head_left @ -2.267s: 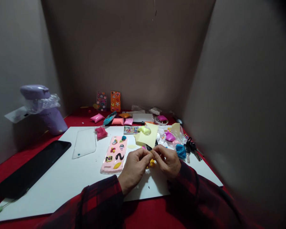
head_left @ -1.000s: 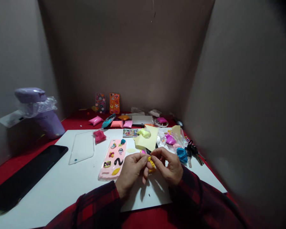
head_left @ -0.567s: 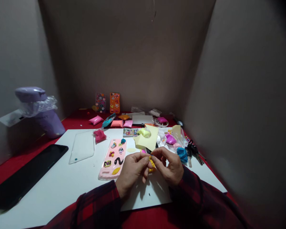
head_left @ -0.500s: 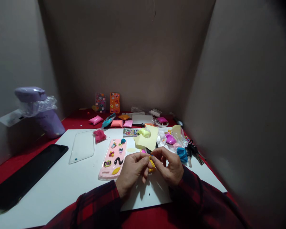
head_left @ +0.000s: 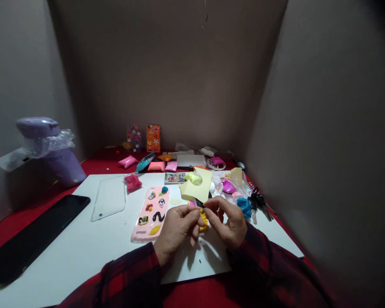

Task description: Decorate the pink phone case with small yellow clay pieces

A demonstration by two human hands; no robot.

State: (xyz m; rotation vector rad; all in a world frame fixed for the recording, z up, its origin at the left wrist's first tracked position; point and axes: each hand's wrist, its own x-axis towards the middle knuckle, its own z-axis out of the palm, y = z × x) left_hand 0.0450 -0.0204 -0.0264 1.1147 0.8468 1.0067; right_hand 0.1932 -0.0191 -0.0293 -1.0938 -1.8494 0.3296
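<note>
Yellow clay (head_left: 204, 220) sits pinched between my left hand (head_left: 176, 231) and right hand (head_left: 228, 224), just right of the pink phone case (head_left: 151, 208).

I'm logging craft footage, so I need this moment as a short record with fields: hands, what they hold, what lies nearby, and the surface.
left hand: fingertips pinch the yellow clay piece
right hand: fingertips pinch the same piece from the other side
yellow clay piece: small, held between both hands just above the white board
pink phone case: flat on the board to the left of the hands, with small clay shapes on it
clear phone case: further left, flat
keys: at the board's right edge
white board: lies on a red surface
</note>
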